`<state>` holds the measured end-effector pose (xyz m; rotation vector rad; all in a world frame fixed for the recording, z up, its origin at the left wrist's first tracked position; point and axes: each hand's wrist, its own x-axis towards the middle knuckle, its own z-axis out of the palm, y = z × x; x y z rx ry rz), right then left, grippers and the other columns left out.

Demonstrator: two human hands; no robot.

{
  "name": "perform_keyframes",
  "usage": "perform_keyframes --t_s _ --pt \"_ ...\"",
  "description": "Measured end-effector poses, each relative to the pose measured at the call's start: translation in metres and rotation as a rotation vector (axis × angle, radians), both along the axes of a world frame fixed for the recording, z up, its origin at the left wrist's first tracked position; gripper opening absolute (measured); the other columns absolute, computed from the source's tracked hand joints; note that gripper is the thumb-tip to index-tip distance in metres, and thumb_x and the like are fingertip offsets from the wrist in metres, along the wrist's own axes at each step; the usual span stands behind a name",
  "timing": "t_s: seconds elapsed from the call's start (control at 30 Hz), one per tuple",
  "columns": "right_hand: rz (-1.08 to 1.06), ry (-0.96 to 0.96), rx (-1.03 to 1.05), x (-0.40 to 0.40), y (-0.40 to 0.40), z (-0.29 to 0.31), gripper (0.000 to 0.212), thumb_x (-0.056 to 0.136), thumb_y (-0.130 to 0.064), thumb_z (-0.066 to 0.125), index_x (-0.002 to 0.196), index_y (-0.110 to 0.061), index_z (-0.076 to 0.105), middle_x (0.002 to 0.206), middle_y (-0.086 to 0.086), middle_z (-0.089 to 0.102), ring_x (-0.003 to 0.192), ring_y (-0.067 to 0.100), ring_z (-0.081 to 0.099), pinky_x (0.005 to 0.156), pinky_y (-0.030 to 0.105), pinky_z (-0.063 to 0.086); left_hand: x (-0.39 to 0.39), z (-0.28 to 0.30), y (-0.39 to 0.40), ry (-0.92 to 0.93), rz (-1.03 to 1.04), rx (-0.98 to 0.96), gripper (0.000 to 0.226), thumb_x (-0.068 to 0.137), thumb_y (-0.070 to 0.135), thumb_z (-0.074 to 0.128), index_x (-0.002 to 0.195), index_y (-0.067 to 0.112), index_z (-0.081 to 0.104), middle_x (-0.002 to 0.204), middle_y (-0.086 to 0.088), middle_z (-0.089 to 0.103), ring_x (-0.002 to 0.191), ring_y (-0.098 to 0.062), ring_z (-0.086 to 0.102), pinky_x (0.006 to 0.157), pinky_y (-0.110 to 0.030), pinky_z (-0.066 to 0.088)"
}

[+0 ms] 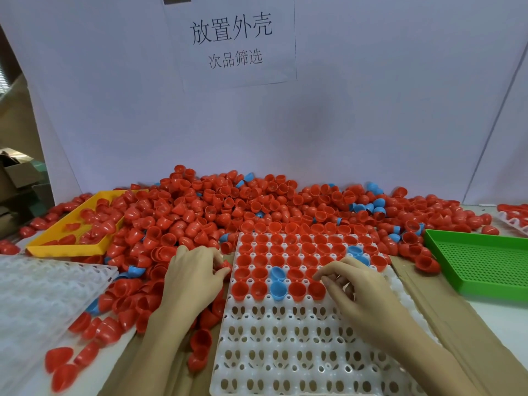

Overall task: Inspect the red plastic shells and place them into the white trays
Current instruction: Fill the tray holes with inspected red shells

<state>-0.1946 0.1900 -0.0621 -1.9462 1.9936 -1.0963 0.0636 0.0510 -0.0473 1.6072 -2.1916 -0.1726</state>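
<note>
The small red plastic half-shells (200, 212) lie in a great loose heap across the back of the table (508, 318), cup-shaped and thin-walled, many open side up. They look light and stiff, with a smooth, slightly slick gloss, so I judge each is best taken by a pinch across the rim, or with a fingertip inside the cup and the thumb on the dome. A hard squeeze would likely flex or crack one.

Directly in front of the person sits the white perforated plastic tray (285, 352). Its far rows are already filled with red shells seated open side up, and a few blue plastic half-shells (277, 289) sit among them. The near rows are still bare sockets.

The left hand (191, 277) rests at the tray's left edge on the heap, its fingertips pinching one red shell (225, 265). The right hand (354, 284) hovers over the last filled row with fingers loosely curled. Whether it pinches anything I cannot tell.

Further out, a yellow plastic tray (71, 247) on the left holds some red shells, a stack of spare white trays (43, 290) lies nearer on that side, and a green perforated tray (480, 261) sits to the right. A white sheet with printed characters (231, 38) hangs on the back panel.
</note>
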Motion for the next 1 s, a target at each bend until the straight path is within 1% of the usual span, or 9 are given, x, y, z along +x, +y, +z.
perform_keyframes --t_s 0.17,0.27,0.4,0.47,0.57,0.67,0.77,0.9,1.0 --pt "0.005 -0.005 -0.005 -0.001 -0.001 -0.001 0.021 0.102 -0.016 0.065 0.102 -0.034 0.076 0.094 -0.021 0.062 0.097 0.000 0.060 0.077 0.012 0.047 0.000 0.002 -0.002 0.072 0.001 -0.157 0.014 0.094 0.040 0.074 0.095 0.027 0.071 0.100 0.012 0.061 0.099 -0.015 0.047 0.089 -0.032 0.044" --pt "0.008 -0.007 -0.001 -0.002 -0.001 -0.002 0.022 0.102 -0.016 0.065 0.102 -0.035 0.075 0.095 -0.022 0.062 0.097 -0.001 0.059 0.078 0.012 0.048 -0.004 0.008 0.001 0.235 -0.085 -0.167 0.010 0.097 0.032 0.072 0.093 0.024 0.068 0.103 0.011 0.063 0.099 -0.014 0.058 0.088 -0.032 0.049" --pt "0.005 -0.024 -0.036 -0.001 -0.001 -0.002 0.023 0.102 -0.016 0.064 0.109 -0.037 0.072 0.097 -0.021 0.063 0.100 0.003 0.061 0.078 0.015 0.050 -0.020 0.022 0.018 0.670 -0.308 0.067 0.006 0.099 0.025 0.070 0.095 0.026 0.066 0.087 0.008 0.076 0.089 -0.007 0.074 0.082 -0.027 0.060" --pt "0.026 -0.085 -0.081 0.001 0.000 0.000 0.025 0.102 -0.019 0.065 0.116 -0.039 0.068 0.094 -0.019 0.065 0.096 0.006 0.064 0.074 0.016 0.052 -0.030 0.025 0.031 0.764 -0.426 0.146 0.008 0.096 0.023 0.074 0.097 0.026 0.066 0.088 0.008 0.077 0.090 -0.009 0.076 0.083 -0.026 0.061" --pt "0.106 -0.264 -0.093 0.005 0.003 0.007 0.029 0.101 -0.030 0.065 0.123 -0.047 0.061 0.097 -0.014 0.069 0.090 0.009 0.070 0.068 0.021 0.056 -0.043 0.020 0.042 0.700 -0.538 0.107 0.016 0.092 0.021 0.079 0.096 0.029 0.065 0.093 0.013 0.074 0.093 -0.008 0.074 0.083 -0.019 0.058" --pt "0.096 -0.234 -0.105 0.006 0.004 0.008 0.029 0.102 -0.029 0.063 0.126 -0.045 0.059 0.103 -0.017 0.067 0.090 0.010 0.070 0.066 0.020 0.055 -0.045 0.010 0.037 0.497 -0.489 -0.087 0.022 0.093 0.013 0.077 0.095 0.029 0.062 0.093 0.015 0.066 0.093 -0.002 0.067 0.081 -0.014 0.054" --pt "0.062 -0.178 -0.097 0.004 0.004 0.007 0.028 0.103 -0.023 0.062 0.127 -0.038 0.061 0.101 -0.021 0.064 0.091 0.006 0.067 0.066 0.017 0.054 -0.035 0.005 0.021 0.421 -0.322 -0.192 0.017 0.096 0.010 0.071 0.103 0.023 0.063 0.104 0.013 0.061 0.091 -0.002 0.063 0.083 -0.026 0.058" --pt "0.039 -0.158 -0.083 0.003 0.004 0.006 0.028 0.103 -0.021 0.061 0.127 -0.035 0.063 0.093 -0.016 0.064 0.091 0.005 0.067 0.068 0.017 0.054 -0.017 0.005 0.005 0.374 -0.148 -0.154 0.044 0.103 0.010 0.059 0.147 0.018 0.056 0.144 0.000 0.061 0.128 -0.018 0.062 0.109 -0.043 0.052" --pt "0.033 -0.130 -0.075 0.003 0.005 0.006 0.027 0.104 -0.021 0.061 0.126 -0.036 0.063 0.096 -0.017 0.064 0.094 0.004 0.066 0.070 0.016 0.053 -0.008 0.004 0.002 0.267 -0.079 -0.212 0.040 0.100 0.010 0.062 0.138 0.021 0.062 0.130 0.001 0.068 0.121 -0.022 0.063 0.102 -0.041 0.053"
